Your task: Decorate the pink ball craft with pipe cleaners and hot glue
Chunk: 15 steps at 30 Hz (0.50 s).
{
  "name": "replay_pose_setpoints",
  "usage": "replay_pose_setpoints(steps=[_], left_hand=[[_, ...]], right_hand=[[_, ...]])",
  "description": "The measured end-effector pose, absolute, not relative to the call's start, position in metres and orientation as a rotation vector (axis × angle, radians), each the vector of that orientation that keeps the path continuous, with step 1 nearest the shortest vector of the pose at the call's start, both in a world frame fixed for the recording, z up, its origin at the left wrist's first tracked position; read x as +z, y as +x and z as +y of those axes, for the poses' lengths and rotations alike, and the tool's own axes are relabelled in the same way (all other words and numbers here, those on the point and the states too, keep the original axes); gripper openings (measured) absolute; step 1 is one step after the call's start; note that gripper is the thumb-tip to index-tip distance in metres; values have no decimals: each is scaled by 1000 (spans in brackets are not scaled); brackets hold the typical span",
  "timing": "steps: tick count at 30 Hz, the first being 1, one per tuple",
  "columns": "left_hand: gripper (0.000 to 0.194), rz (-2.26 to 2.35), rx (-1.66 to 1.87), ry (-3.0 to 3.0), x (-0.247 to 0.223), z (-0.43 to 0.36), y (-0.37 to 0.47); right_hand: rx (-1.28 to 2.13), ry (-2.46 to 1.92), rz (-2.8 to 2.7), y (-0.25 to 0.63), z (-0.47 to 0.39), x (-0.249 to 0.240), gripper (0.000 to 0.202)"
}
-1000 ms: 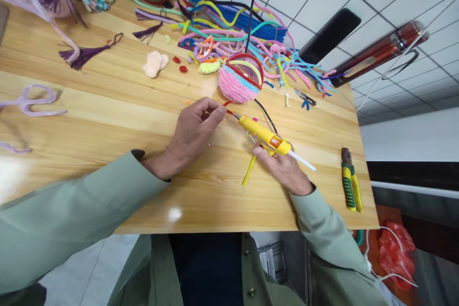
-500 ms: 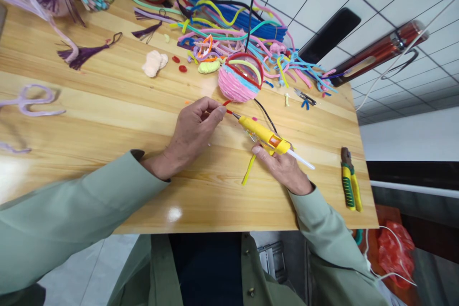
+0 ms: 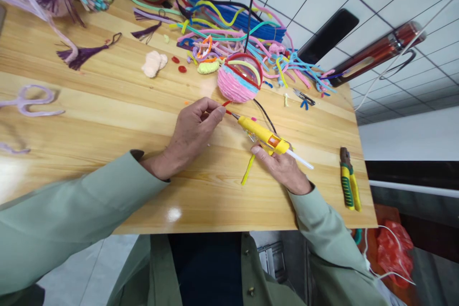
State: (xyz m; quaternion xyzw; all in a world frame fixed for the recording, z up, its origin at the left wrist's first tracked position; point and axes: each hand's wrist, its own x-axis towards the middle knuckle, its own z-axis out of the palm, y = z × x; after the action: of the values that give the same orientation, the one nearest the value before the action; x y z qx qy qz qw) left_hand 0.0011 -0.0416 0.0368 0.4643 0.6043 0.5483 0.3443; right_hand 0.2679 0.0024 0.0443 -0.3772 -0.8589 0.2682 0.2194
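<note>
Glue is being dabbed onto a small red pipe-cleaner piece [image 3: 226, 103] near the middle of the bench [image 3: 107, 105], just in front of the pink woven ball [image 3: 236, 81]. The left hand [image 3: 191, 134] is resting its heel on the wood and pinching the red piece between thumb and forefinger, the other fingers curled in; the right hand [image 3: 281, 167] is closing around the grip of the yellow glue gun [image 3: 263, 136], with a white glue stick jutting out of the back toward the right edge. The nozzle tip is meeting the red piece right beside the left fingertips [image 3: 218, 112], so doing this well probably means keeping those fingertips back from the hot tip and squeezing out only a small bead. Both wrists are lying low on the bench, which is helping to steady the aim, and the black cord [image 3: 265, 114] trailing from the gun toward the far edge is running close by the ball, so it is worth keeping slack there. A yellow pipe-cleaner strip [image 3: 247, 169] is lying under the gun, touching the right hand. Green-and-yellow pliers [image 3: 348, 181] are lying near the right edge, well apart from both hands, and a heap of coloured pipe cleaners [image 3: 233, 33] is filling the far side.
</note>
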Motion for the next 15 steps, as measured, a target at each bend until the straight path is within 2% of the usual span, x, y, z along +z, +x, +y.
replay_pose_setpoints(steps=[15], left_hand=[[21, 1549, 1438, 1150, 38, -41, -1]], right_hand=[[765, -1007, -2354, 266, 2, 44, 35]])
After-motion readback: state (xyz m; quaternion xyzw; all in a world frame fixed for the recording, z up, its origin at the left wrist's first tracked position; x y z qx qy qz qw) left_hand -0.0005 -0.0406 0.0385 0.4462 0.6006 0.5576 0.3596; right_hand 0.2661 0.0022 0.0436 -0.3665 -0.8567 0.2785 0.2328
